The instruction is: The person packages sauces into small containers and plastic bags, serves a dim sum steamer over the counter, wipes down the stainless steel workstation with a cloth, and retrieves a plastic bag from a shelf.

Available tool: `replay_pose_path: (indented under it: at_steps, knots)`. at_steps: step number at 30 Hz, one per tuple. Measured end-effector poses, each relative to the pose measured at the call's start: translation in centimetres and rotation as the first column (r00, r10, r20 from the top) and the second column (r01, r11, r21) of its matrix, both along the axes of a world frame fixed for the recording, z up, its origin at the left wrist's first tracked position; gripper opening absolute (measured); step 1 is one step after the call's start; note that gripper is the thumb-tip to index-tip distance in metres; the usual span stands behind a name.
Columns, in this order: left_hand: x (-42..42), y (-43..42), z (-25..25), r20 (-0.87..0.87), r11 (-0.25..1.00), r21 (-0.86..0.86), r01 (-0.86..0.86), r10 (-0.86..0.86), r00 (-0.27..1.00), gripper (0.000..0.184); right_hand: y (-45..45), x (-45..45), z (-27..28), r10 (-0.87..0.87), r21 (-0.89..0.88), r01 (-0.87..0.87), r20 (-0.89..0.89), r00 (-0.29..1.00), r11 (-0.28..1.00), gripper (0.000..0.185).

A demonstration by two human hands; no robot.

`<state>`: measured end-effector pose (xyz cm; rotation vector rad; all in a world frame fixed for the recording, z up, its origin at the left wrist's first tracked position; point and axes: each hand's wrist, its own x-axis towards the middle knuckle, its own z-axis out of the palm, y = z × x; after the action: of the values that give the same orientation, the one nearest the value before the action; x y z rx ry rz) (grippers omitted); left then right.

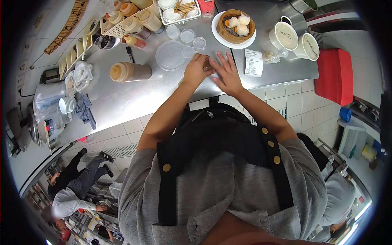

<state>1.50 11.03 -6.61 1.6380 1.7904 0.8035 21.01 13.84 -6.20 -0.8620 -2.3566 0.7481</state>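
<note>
Clear cup [207, 64], small and round with something brown inside, is sitting between the two hands near the close edge of the smooth steel desk [110, 100]. The left hand [198, 68] is closing its fingers around the cup's side; the right hand [229, 78] is holding its fingers spread and nearly straight beside it, and whether they are touching the cup, I cannot tell. From the cup, at 1 o'clock, a round woven-looking bamboo basket [234, 40] is resting on a glossy white plate [219, 41], holding pale, lumpy dumplings [242, 29]. A thin printed paper slip [253, 67] is lying at 3 o'clock, and lidded white tubs [283, 36] are standing at 2 o'clock. Toward 10 o'clock, a wide clear plastic disc [169, 56] is lying flat; at 9 o'clock, a cylindrical squeeze bottle [132, 72] is showing its tan cap.
</note>
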Motion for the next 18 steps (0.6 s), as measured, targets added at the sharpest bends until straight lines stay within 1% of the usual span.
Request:
replay_pose_path:
  at_steps: [1, 2, 3, 4, 6, 7, 8, 9, 10, 12, 13, 15, 16, 17, 18]
  knots:
    - [0.1, 0.0, 0.1, -0.003, 1.000, 0.000, -0.008, 0.008, 1.000, 0.060, -0.2, -0.1, -0.2, -0.014, 0.113, -0.003, 0.151, 0.988, 0.994, 0.068]
    - [0.2, -0.1, 0.3, 0.028, 0.999, 0.043, -0.032, 0.031, 0.999, 0.057, -0.3, -0.1, -1.0, -0.015, 0.100, -0.005, 0.191, 0.982, 0.995, 0.073]
    - [0.3, -0.2, 0.3, 0.059, 0.995, 0.085, -0.056, 0.052, 0.997, 0.055, -0.2, -0.2, -1.1, -0.007, 0.100, -0.013, 0.188, 0.982, 0.995, 0.073]
    - [0.4, -0.3, 0.4, 0.057, 0.994, 0.085, -0.065, 0.060, 0.997, 0.055, -0.3, -0.2, -1.2, -0.008, 0.110, -0.015, 0.201, 0.979, 0.994, 0.073]
    - [0.5, -0.5, 0.3, 0.102, 0.998, 0.038, -0.042, 0.038, 0.994, 0.053, -0.1, -0.5, -1.2, 0.000, 0.119, -0.026, 0.214, 0.977, 0.993, 0.072]
    - [0.5, -0.5, -0.1, 0.100, 0.998, 0.038, -0.052, 0.048, 0.994, 0.053, 0.2, -0.7, -1.1, -0.009, 0.103, 0.003, 0.066, 0.998, 0.995, 0.068]
    - [0.6, -0.4, -0.6, 0.103, 0.998, 0.053, -0.021, 0.016, 0.995, 0.053, 0.5, -0.9, -1.1, -0.021, 0.081, 0.028, -0.084, 0.996, 0.996, 0.065]
    - [0.7, -0.4, -1.0, 0.106, 0.998, 0.065, 0.010, -0.017, 0.994, 0.053, 1.1, -1.5, -0.7, -0.012, 0.079, 0.019, -0.084, 0.996, 0.997, 0.065]
    - [1.3, -0.5, -1.0, 0.107, 0.998, 0.062, 0.001, -0.008, 0.994, 0.053, 1.9, -2.4, -0.3, 0.012, 0.081, -0.005, -0.083, 0.996, 0.997, 0.061]
    - [2.3, -0.7, -0.9, -0.028, 0.991, 0.125, 0.054, -0.051, 0.998, 0.044, 3.3, -4.8, -0.8, 0.036, 0.104, -0.025, -0.100, 0.994, 0.994, 0.054]
    - [2.1, -1.0, -0.7, -0.030, 0.991, 0.123, 0.045, -0.041, 0.999, 0.044, 3.5, -5.4, -1.2, 0.045, 0.102, -0.034, -0.103, 0.994, 0.994, 0.054]
    - [1.5, -2.1, 0.0, -0.030, 0.983, 0.062, -0.174, 0.176, 0.984, 0.034, 3.7, -6.7, -2.0, -0.082, 0.160, 0.065, 0.103, 0.991, 0.985, 0.057]
    - [1.0, -3.1, 1.3, -0.033, 0.981, 0.055, -0.187, 0.189, 0.982, 0.034, 3.5, -7.0, -2.1, -0.069, 0.154, 0.053, 0.102, 0.992, 0.987, 0.057]
    - [-0.1, -4.5, 3.6, 0.079, 0.944, 0.093, -0.316, 0.309, 0.948, 0.028, 3.3, -7.2, -2.0, -0.080, 0.205, 0.032, 0.231, 0.970, 0.978, 0.057]
    - [-1.1, -6.1, 5.7, 0.193, 0.889, 0.113, -0.443, 0.418, 0.888, 0.021, 3.0, -7.4, -1.9, -0.095, 0.252, 0.002, 0.357, 0.929, 0.968, 0.058]
